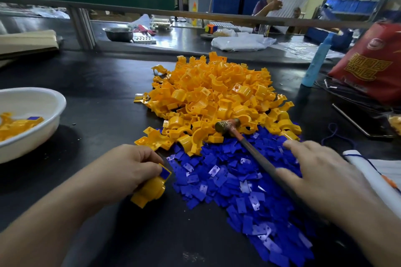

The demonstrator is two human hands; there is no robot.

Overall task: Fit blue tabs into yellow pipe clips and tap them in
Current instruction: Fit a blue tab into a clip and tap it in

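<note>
My left hand grips a yellow pipe clip resting on the dark table, with a blue tab sitting in its top end. My right hand hovers with spread fingers over the handle of a small hammer, thumb close to or touching the handle; it is blurred. The hammer's head lies on the edge of a big heap of yellow clips. A spread of loose blue tabs covers the table between my hands.
A white bowl at the left holds a few finished clips. A red bag and a light blue bottle stand at the right, with white paper near my right wrist. Another person works beyond a rail.
</note>
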